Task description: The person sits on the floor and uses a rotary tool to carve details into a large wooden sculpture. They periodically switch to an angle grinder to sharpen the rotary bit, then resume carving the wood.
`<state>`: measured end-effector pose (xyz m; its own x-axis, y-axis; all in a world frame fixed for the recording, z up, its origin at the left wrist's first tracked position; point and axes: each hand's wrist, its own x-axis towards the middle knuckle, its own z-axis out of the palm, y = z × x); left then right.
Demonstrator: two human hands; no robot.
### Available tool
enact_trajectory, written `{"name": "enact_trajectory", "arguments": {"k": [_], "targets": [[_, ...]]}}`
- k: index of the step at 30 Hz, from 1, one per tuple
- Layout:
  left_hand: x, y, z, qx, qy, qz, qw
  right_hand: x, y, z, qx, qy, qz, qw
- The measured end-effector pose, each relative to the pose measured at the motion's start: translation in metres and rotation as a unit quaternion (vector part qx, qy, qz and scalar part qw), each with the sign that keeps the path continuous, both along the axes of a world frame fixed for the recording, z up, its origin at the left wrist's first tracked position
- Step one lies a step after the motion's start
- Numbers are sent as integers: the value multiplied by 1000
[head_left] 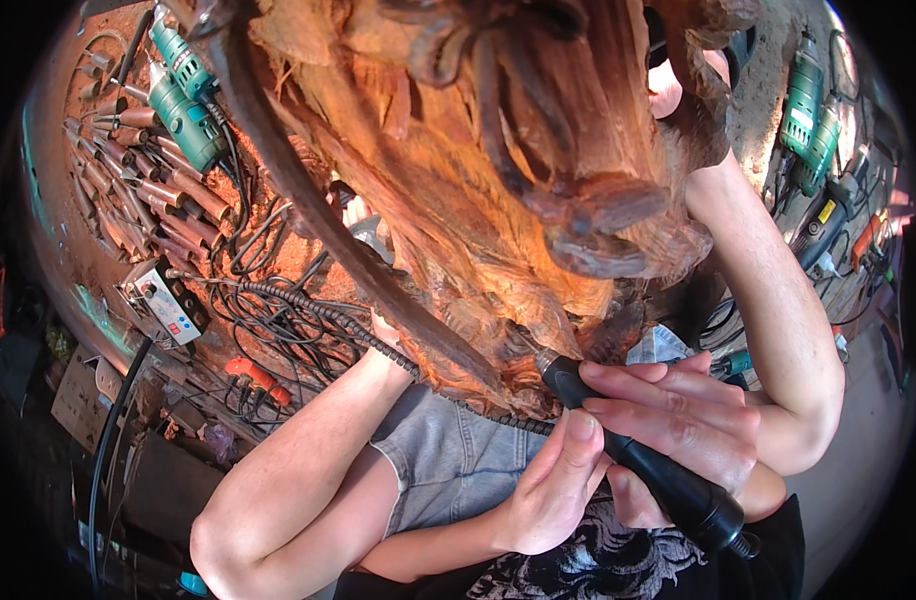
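Note:
A large carved block of reddish-brown wood [428, 170] fills the top and middle of the head view, with dark curling ridges along its surface. My right hand [678, 420] wraps round a black rotary carving handpiece [668, 485]. Its metal nose and thin tip meet the lower edge of the carving; the exact contact is hard to make out. Beside the front of the handpiece, my left hand [558, 485] is closed, thumb and fingers pinched against the tool's side. A black coiled cord [518, 422] runs up to my left fingers and disappears behind them.
My bent legs, in denim shorts [448, 450], flank the carving. At left lie green power tools [186, 115], a heap of rod-like bits [143, 180], a control box [163, 303], tangled black cables [268, 325] and an orange connector [258, 380]. More green tools [803, 105] and a grinder [823, 225] lie right.

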<state>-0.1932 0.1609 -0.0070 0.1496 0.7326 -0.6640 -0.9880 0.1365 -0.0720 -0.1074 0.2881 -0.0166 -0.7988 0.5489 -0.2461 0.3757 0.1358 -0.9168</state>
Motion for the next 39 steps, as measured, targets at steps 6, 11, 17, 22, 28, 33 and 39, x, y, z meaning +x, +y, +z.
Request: {"name": "enact_trajectory", "arguments": {"k": [6,11,17,22,28,33,39], "targets": [[0,0,-1,7,-13,2,1000,13,-6,-2,3,23,8,1000],[7,-1,-7,21,-12,24,999,14,-5,-1,-7,18,9,1000],[8,-1,-7,22,-7,32,999,17,4,-1,-17,13,55,998],[6,3,-6,3,14,-27,1000,18,5,3,-19,-6,51,998],[-3,7,0,-30,0,-42,999,15,8,-10,-21,52,76,996],[-3,9,-1,-51,-26,-35,998,14,3,-13,-11,43,51,998],[-4,6,2,-30,-12,-37,999,10,2,-8,-14,31,48,998]]}}
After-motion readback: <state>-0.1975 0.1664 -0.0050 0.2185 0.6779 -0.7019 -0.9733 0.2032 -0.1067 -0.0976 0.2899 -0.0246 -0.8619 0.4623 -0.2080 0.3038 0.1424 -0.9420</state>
